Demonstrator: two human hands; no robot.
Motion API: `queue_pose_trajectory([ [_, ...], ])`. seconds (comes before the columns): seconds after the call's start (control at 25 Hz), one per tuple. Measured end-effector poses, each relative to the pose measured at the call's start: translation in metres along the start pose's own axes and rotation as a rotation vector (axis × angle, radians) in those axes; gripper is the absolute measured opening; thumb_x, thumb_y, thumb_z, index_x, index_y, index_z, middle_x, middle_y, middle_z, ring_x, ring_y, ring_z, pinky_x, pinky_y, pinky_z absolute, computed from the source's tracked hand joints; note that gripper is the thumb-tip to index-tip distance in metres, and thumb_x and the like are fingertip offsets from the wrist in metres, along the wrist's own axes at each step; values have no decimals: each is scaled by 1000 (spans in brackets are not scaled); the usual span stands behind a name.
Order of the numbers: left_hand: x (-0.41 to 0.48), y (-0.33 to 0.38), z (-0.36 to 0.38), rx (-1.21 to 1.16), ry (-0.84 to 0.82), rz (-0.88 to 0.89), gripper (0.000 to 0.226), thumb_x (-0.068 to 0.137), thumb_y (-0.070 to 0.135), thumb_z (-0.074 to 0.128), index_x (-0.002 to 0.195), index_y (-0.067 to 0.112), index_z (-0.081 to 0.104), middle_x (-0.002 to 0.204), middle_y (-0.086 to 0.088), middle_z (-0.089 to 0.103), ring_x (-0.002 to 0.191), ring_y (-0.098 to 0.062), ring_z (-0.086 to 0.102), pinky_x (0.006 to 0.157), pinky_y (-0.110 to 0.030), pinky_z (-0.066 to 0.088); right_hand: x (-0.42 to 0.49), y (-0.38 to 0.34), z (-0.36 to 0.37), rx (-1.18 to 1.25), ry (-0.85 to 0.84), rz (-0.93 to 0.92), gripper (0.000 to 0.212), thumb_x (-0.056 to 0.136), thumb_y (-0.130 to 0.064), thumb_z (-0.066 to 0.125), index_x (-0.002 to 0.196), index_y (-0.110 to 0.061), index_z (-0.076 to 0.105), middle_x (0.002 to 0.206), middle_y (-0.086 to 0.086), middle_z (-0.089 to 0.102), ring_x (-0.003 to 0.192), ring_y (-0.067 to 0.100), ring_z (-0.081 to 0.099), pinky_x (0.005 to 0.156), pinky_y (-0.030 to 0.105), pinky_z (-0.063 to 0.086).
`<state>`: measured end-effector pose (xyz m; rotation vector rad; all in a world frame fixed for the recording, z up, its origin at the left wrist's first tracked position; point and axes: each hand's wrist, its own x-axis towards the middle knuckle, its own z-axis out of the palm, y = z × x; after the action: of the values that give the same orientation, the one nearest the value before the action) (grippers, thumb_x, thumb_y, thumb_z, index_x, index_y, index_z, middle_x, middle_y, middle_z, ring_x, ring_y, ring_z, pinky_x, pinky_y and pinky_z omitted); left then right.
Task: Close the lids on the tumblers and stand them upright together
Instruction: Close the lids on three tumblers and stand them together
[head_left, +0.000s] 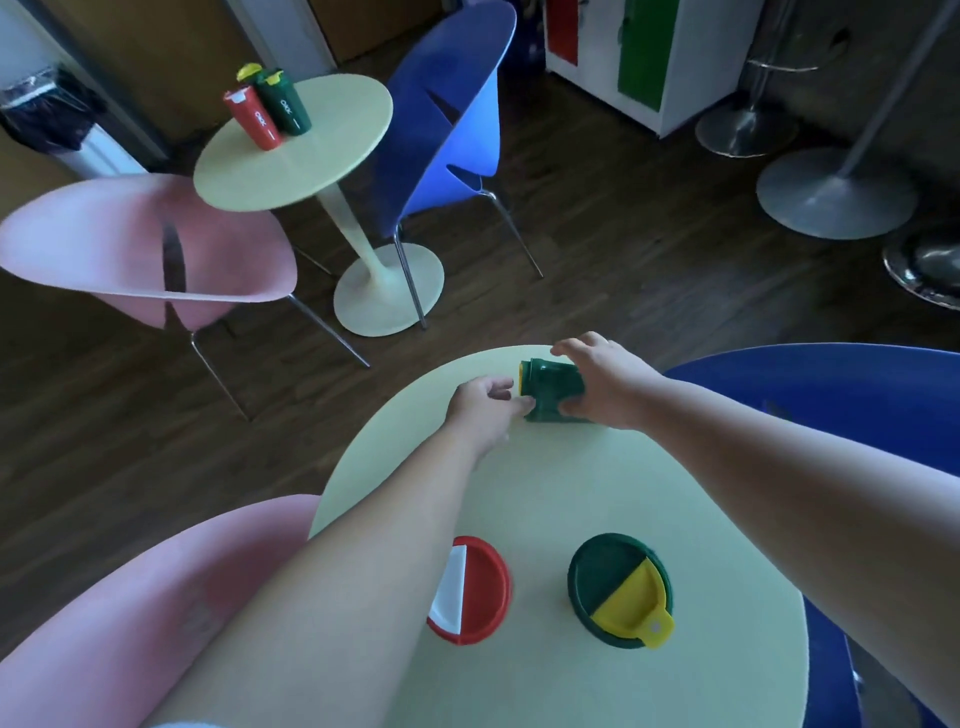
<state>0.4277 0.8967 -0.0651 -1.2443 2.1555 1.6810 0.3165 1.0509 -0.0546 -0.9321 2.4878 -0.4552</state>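
Fingers (571, 347) of my right hand (608, 387) wrap over the tipped green tumbler (550, 387), thumb under, a firm hold on its body. Left hand (483, 405) sits right at the lid end, fingers (498, 387) curled and thumb against the rim. I can't tell if it is actually pinching the yellow flap (521, 376) or just touching it. This tumbler lies on its side at the far edge of the round tabletop (545, 493), lid end pointing to my left.

Progress: I'd call it roughly two-thirds done. The red tumbler (475, 592) with the white flap and the upright green tumbler (608, 577) with the yellow flap both stand at the near side, close to each other but apart. Seen from above, their flaps look flat, so I read both as closed, not certain.

Left to do, as I judge it: press the flap shut on the tipped one if it is open, stand it up, and bring it back beside the other two. It sits well apart from them now.

Background: the far table (311, 145) carries another group of tumblers (270, 109), upright and bunched together. A pink chair (145, 249) and a blue chair (447, 119) stand beside it.
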Motion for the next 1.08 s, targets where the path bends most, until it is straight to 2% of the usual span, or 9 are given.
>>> queue_pose_trajectory([
  [0.24,18,-9,7,-131,-8,-18,12,91,18,78,100,16,70,112,-7,73,112,-25,70,86,-45,63,16,12,16,46,-10,-31,82,75,-41,80,146,-26,43,130,8,55,120,31,54,97,37,48],
  [0.44,17,-5,3,-97,58,22,12,87,18,82,91,17,70,105,-10,75,106,-30,72,81,-45,64,20,12,16,64,-5,-26,82,71,-40,84,142,-24,46,125,8,58,115,30,55,93,36,49],
  [0.6,8,1,4,-20,133,85,13,84,25,84,90,20,73,91,5,73,92,-22,72,86,-43,63,10,10,11,163,57,-23,79,63,-40,88,132,-24,53,119,4,61,109,26,59,89,33,49],
  [0.68,-1,6,3,2,158,120,13,84,28,84,90,23,74,88,6,72,80,-17,69,76,-31,62,-2,3,6,252,93,-12,75,64,-38,88,130,-23,55,117,1,62,105,23,61,87,32,51],
  [0.76,-14,9,1,33,155,147,13,81,31,85,86,27,74,82,1,69,70,-17,62,63,-23,52,-19,-6,-2,329,122,1,70,68,-39,88,128,-23,57,114,-1,64,99,19,62,82,30,51],
  [0.84,-27,10,2,63,117,180,13,77,31,88,81,26,76,81,-1,70,74,-21,66,68,-27,52,-36,-10,-9,343,101,4,64,69,-45,86,123,-24,59,108,-2,66,92,18,63,76,29,52],
  [0.92,-37,12,5,62,73,207,13,74,24,90,79,24,78,88,2,73,89,-27,73,82,-33,57,-52,-11,-16,347,82,1,62,65,-60,83,112,-27,61,101,-2,69,87,20,67,73,34,58],
  [1.0,-48,15,10,68,53,228,22,72,20,92,87,27,77,99,6,72,100,-27,72,91,-38,57,-62,-9,-21,339,68,19,69,56,-70,77,111,-32,58,102,-4,70,91,20,68,76,40,59],
  [1.08,-57,21,17,108,47,231,54,67,21,93,114,30,68,120,9,68,107,-22,69,94,-40,57,-70,-3,-26,338,48,36,81,56,-64,80,126,-33,53,115,-5,67,105,19,66,86,41,58],
])
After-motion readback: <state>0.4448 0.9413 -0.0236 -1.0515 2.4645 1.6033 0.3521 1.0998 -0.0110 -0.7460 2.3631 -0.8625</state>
